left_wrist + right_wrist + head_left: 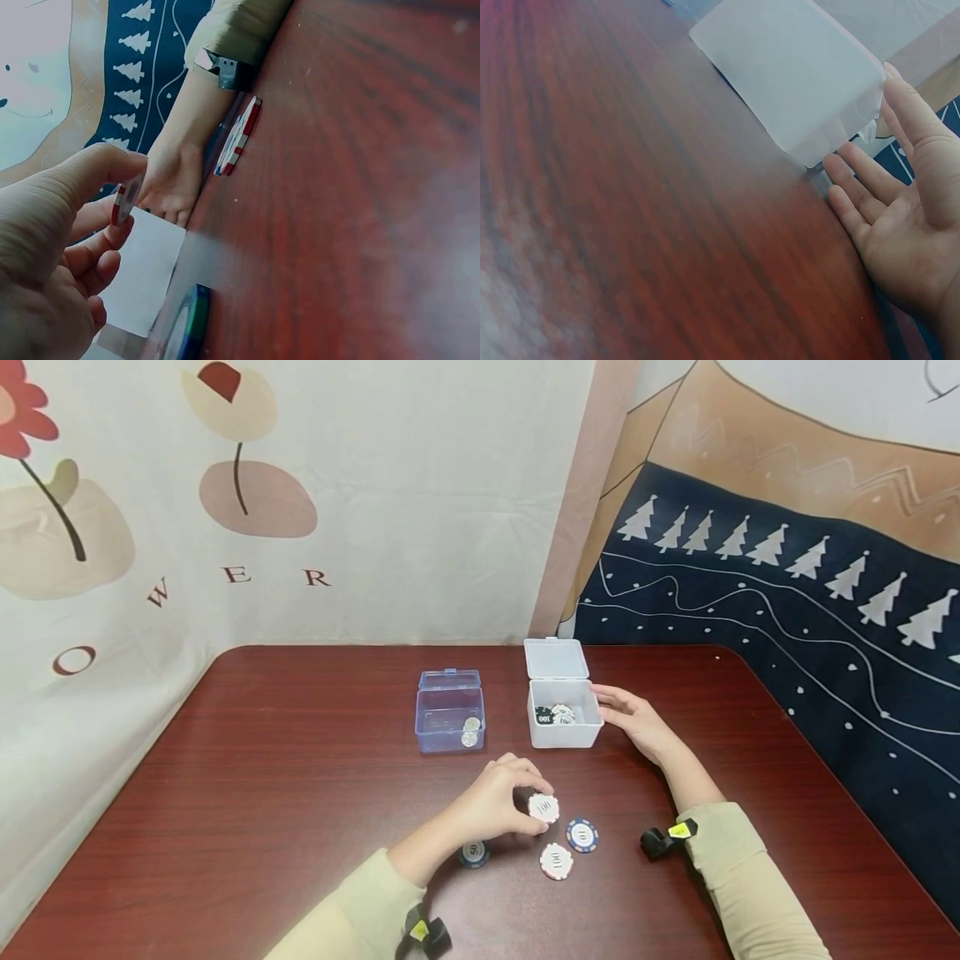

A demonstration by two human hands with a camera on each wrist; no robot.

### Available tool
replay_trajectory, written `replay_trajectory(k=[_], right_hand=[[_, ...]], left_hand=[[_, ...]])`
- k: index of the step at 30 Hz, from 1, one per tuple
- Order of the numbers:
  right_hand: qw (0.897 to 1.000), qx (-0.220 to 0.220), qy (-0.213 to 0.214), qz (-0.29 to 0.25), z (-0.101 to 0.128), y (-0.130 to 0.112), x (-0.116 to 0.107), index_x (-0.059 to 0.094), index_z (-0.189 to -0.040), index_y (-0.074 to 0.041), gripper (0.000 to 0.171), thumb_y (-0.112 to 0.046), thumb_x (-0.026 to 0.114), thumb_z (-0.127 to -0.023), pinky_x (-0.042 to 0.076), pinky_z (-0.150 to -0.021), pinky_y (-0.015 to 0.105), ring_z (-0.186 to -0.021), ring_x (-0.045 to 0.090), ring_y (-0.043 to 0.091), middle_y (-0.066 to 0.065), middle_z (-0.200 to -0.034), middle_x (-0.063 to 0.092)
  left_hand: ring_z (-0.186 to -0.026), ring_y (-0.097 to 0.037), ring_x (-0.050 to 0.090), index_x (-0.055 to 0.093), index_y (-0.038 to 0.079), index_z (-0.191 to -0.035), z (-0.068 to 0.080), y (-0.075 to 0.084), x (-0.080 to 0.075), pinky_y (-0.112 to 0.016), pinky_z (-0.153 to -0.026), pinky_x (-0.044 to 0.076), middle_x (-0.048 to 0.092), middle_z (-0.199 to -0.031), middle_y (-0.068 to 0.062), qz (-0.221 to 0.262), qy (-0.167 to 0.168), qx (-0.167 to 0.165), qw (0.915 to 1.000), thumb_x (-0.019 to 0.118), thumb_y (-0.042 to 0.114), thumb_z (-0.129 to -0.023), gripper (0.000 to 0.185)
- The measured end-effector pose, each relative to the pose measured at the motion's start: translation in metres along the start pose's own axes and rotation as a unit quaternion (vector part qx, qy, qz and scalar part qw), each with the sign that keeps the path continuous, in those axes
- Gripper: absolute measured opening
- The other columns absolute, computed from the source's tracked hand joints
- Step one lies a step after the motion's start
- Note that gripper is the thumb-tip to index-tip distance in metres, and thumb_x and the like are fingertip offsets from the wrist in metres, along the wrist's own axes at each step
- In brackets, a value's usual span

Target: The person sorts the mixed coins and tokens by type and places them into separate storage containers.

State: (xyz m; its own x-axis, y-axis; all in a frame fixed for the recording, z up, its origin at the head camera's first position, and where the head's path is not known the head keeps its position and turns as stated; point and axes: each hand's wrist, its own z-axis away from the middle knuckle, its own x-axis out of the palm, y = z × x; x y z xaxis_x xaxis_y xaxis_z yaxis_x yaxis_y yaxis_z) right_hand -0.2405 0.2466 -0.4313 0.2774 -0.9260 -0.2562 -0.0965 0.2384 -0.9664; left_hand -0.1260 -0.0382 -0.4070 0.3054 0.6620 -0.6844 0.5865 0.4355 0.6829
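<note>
My left hand (534, 800) pinches a red-and-white poker chip (543, 807) between thumb and fingertips, lifted just off the dark red table (300, 793). The left wrist view shows that chip (122, 202) edge-on in my fingers. Three more chips lie near it: a blue-and-white one (582, 835), a red-and-white one (557, 861) and a dark blue one (474, 853) under my left wrist. My right hand (617, 706) lies with straight fingers against the right side of an open white plastic box (564, 731) that holds several chips. In the right wrist view the fingers (862, 180) are at the box's (795, 75) corner.
An open clear blue box (450, 717) with a couple of chips in it stands left of the white one. Fabric backdrops hang behind the table and along its right side. Wrist cameras (660, 841) sit on both sleeves.
</note>
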Motion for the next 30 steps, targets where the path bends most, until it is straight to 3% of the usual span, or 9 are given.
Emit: replay_trajectory(k=[11, 19, 30], right_hand=[[1.0, -0.003, 0.002, 0.001, 0.0, 0.0, 0.0, 0.045, -0.141, -0.004, 0.052, -0.017, 0.062, -0.094, 0.025, -0.107, 0.054, -0.128, 0.042, 0.031, 0.021, -0.14, 0.046], [1.0, -0.001, -0.001, -0.008, -0.001, 0.001, 0.0, 0.044, -0.141, -0.003, 0.051, -0.015, 0.062, -0.094, 0.026, -0.107, 0.053, -0.128, 0.042, 0.033, 0.022, -0.14, 0.045], [1.0, -0.002, -0.002, -0.01, 0.001, -0.002, 0.001, 0.046, -0.14, -0.005, 0.053, -0.02, 0.064, -0.093, 0.027, -0.106, 0.052, -0.126, 0.044, 0.029, 0.019, -0.139, 0.047]], left_hand=[[-0.093, -0.008, 0.047, 0.074, 0.012, -0.103, -0.016, 0.008, -0.002, -0.031, -0.084, 0.036, 0.061, -0.097, 0.01, 0.011, 0.03, 0.003, 0.9995, 0.085, 0.02, -0.068, 0.037], [-0.096, -0.007, 0.047, 0.074, 0.013, -0.103, -0.027, 0.012, -0.002, -0.032, -0.086, 0.036, 0.06, -0.097, 0.011, 0.03, 0.046, -0.013, 0.9984, 0.085, 0.021, -0.069, 0.036], [-0.1, -0.014, 0.047, 0.074, 0.01, -0.104, -0.045, 0.014, -0.003, -0.035, -0.087, 0.034, 0.063, -0.102, 0.003, 0.015, 0.078, -0.015, 0.9967, 0.084, 0.02, -0.071, 0.036]])
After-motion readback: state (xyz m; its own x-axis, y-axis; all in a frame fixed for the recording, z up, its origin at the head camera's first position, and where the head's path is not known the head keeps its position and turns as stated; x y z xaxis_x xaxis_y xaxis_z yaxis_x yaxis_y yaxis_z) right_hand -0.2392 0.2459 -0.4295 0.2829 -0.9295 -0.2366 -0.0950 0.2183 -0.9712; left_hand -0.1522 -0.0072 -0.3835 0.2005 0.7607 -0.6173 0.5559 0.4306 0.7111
